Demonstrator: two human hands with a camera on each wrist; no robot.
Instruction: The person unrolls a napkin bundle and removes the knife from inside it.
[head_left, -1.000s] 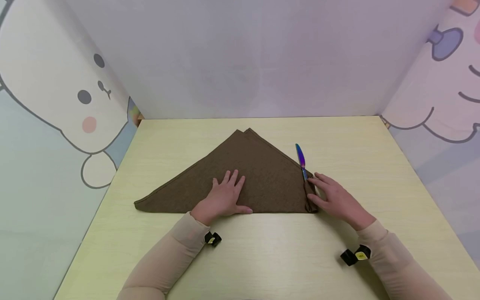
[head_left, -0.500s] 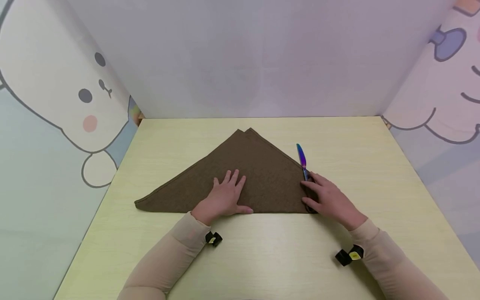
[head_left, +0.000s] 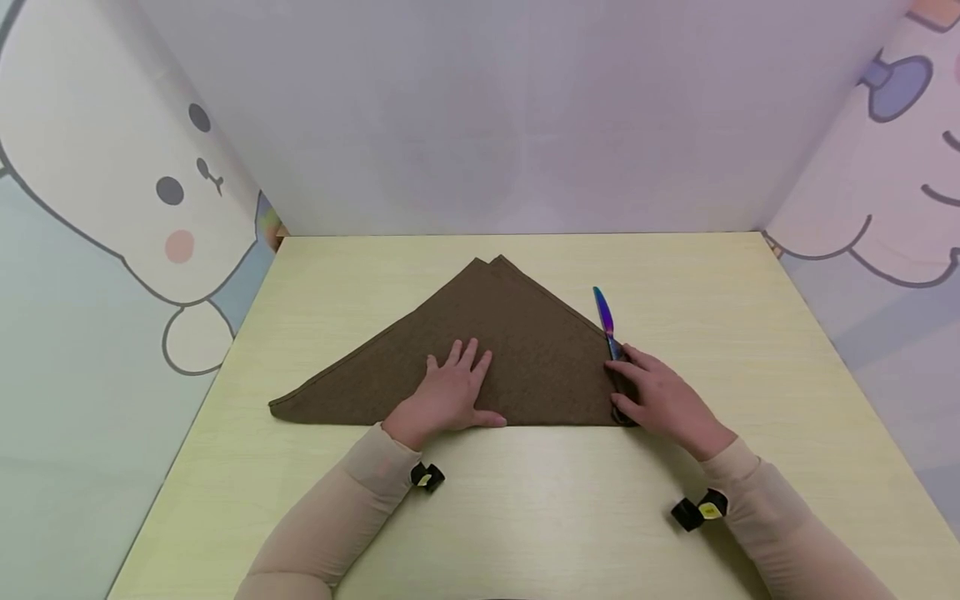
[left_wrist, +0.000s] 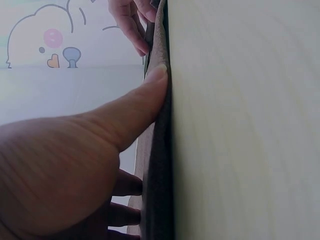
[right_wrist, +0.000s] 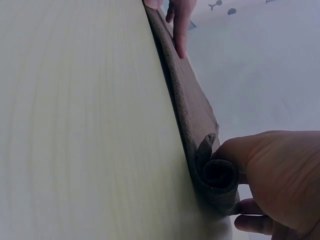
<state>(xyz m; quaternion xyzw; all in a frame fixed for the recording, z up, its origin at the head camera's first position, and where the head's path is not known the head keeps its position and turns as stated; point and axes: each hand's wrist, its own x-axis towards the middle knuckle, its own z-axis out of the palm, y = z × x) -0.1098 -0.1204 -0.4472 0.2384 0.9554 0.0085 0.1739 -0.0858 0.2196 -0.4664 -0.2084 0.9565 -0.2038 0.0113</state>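
A brown cloth napkin (head_left: 525,333) lies folded into a triangle, its long straight edge towards the person. Flat on its middle rests my left hand (head_left: 444,402), fingers spread and thumb along the front edge. The napkin's right corner is rolled up; the right wrist view shows the roll (right_wrist: 220,174) end-on as a spiral. My right hand (head_left: 670,407) grips this roll, thumb on the near end and fingers around its outer side. A shiny rainbow-coloured table knife (head_left: 603,312) lies along the roll, blade pointing away, its handle's lower part hidden by cloth and fingers.
The pale wooden table (head_left: 555,517) extends around the napkin to a whitish back wall (head_left: 517,125). Side panels with cartoon animals (head_left: 112,200) stand left and right. Each wrist carries a small black camera (head_left: 699,510).
My right hand has shifted slightly left and closed further over the rolled corner, covering more of it, then edged back a touch. The left hand has stayed in place on the napkin.
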